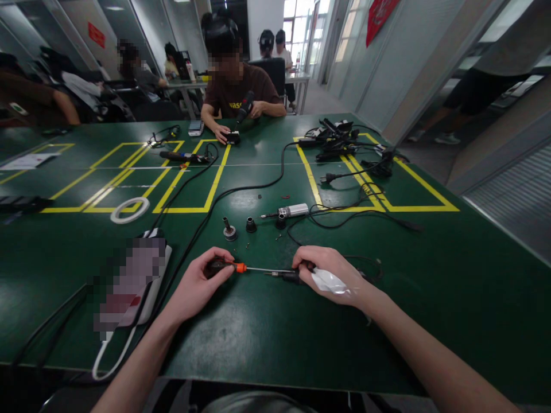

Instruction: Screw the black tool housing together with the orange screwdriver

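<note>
My left hand (207,276) is closed round the dark handle of a screwdriver (241,267) with an orange collar. Its thin shaft runs right, and the end meets the fingers of my right hand (329,269). Those fingers are wrapped round a black cylindrical piece (290,277) with a slim metal tip pointing left; its rear is hidden in the hand. White, shiny plastic (330,282) shows against that hand. Just beyond lie a silver cylindrical motor (293,210), a metal-and-black fitting (229,230), a black cone-shaped cap (251,225) and a few tiny screws (247,245).
A power strip (161,269) with a blurred-out object on it lies at left, near a white tape ring (130,210). Black cables (241,188) cross the green table. Tangled tools (336,137) lie at the far right. Opposite, a person (245,86) holds a drill (246,106).
</note>
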Demonstrator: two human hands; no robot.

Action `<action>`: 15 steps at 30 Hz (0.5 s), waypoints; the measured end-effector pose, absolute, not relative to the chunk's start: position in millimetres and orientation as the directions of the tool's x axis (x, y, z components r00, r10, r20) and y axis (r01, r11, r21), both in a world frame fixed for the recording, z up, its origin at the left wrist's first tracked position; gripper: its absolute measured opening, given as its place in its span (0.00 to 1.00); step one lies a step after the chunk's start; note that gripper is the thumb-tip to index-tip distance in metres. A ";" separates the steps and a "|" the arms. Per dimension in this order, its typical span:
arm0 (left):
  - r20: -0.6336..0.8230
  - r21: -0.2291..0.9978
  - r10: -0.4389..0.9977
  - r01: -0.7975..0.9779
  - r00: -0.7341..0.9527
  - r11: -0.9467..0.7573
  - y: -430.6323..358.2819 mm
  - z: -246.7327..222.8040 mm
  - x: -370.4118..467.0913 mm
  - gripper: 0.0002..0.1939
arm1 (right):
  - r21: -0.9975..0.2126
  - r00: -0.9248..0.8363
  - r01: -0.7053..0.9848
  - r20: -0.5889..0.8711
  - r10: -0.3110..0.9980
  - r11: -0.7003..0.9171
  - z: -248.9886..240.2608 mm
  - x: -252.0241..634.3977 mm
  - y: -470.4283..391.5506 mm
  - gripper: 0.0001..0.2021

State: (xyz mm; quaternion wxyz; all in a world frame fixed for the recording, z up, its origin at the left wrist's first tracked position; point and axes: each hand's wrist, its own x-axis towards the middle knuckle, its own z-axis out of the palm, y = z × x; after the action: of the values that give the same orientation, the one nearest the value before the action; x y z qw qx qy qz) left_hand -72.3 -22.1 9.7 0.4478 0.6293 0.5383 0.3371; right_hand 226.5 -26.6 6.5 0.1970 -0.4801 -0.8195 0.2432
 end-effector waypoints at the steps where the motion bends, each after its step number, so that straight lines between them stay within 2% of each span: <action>1: -0.055 0.927 0.980 0.376 0.189 -0.021 -21.7 9.3 -72.2 0.14 | -0.588 -0.462 0.690 0.091 0.882 0.422 6.2 226.6 -26.6 0.06; 15: 0.026 0.839 0.980 0.529 0.197 -0.128 -22.4 7.9 -69.6 0.17 | -0.581 -0.448 0.700 0.095 0.889 0.415 8.6 225.0 -27.1 0.07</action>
State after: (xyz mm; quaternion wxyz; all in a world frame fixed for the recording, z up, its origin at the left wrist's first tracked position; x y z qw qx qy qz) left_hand -69.6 -22.4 7.9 0.3622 0.6835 0.5520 0.3114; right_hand 225.0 -27.1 8.6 0.1991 -0.4862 -0.8171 0.2373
